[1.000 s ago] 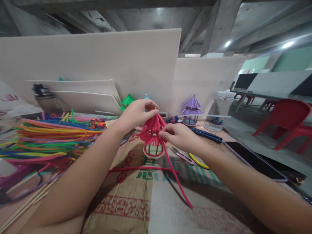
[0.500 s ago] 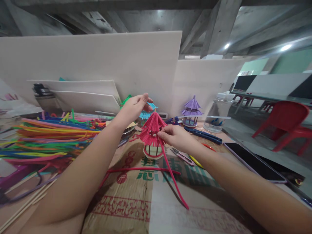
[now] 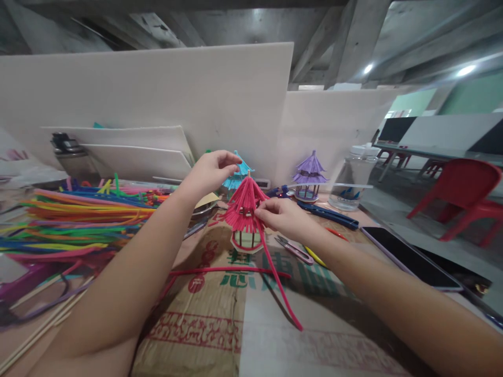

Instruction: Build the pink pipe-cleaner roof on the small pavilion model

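Observation:
A small red pavilion [image 3: 244,212] with a two-tier roof of pipe cleaners stands on the cardboard [image 3: 196,335]. My right hand [image 3: 277,213] pinches a long red pipe cleaner [image 3: 278,280] at the roof's right side; its free end hangs down toward me. My left hand [image 3: 214,170] is raised just left of the roof tip, fingers curved and parted from the thumb, holding nothing. Another red pipe cleaner [image 3: 231,269] lies across the cardboard in front of the pavilion.
Bundles of coloured pipe cleaners [image 3: 90,214] lie at the left. Behind stand a blue pavilion [image 3: 240,170] and a purple pavilion [image 3: 309,175]. Scissors [image 3: 294,250], a bottle [image 3: 352,178] and a phone [image 3: 408,256] are at the right.
My left hand has moved left and slightly down, away from the roof tip, uncovering more of the blue pavilion. My right hand keeps its pinch at the roof.

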The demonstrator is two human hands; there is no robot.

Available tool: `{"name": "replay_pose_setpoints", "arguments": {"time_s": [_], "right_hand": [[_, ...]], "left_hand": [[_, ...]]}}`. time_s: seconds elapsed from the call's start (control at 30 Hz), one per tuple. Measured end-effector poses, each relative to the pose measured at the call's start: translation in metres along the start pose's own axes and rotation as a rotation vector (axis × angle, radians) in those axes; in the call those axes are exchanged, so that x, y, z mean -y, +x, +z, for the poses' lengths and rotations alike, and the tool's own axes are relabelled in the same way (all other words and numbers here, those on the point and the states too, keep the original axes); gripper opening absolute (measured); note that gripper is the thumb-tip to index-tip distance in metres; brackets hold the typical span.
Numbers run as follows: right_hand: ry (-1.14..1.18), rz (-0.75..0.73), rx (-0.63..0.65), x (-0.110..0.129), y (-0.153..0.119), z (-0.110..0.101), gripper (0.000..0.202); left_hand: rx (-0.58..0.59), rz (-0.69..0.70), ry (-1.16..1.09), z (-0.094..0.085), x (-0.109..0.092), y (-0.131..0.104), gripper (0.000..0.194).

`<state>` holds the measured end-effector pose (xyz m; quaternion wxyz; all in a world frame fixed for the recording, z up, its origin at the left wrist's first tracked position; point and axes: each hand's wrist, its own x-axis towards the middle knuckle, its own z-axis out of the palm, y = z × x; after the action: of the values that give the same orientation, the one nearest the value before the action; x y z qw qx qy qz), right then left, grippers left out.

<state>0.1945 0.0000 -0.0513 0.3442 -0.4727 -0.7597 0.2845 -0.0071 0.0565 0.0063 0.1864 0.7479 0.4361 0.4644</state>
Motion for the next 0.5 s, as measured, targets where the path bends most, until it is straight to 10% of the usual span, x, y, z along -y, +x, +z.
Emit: {"name": "replay_pose_setpoints", "arguments": {"time_s": [0.27,0.5], "right_hand": [[0.047,0.033,-0.026,0.005,-0.001,0.002,0.024],[0.046,0.026,-0.005,0.004,-0.002,0.003,0.026]], "left_hand": [[0.321,0.048,0.098,-0.003,-0.004,-0.005,0.046],[0.285,0.066,0.119,0.006,-0.011,-0.008,0.032]]}}
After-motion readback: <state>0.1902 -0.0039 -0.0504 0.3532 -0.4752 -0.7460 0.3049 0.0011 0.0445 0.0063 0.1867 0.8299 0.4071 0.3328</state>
